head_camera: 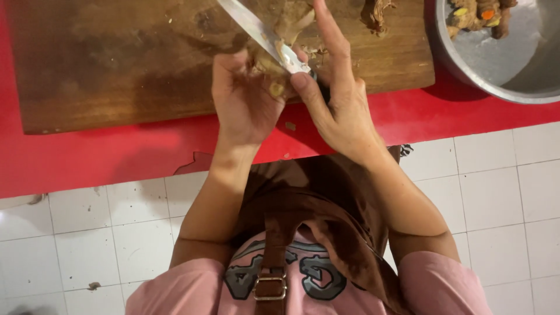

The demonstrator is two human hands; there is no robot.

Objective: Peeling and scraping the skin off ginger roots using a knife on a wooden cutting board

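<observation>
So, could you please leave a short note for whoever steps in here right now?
Left hand grips a knobbly brown root over the wooden cutting board.
Right hand holds the knife, blade laid against the root.
Done: a few cut pieces, orange and yellow inside, sit in the metal bowl at the right.
Left: the root in hand is partly scraped; another root piece lies on the board.

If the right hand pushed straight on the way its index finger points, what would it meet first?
Probably the root piece just beyond the right hand, above the wooden cutting board; depth is unclear, so the finger may already touch it.
</observation>
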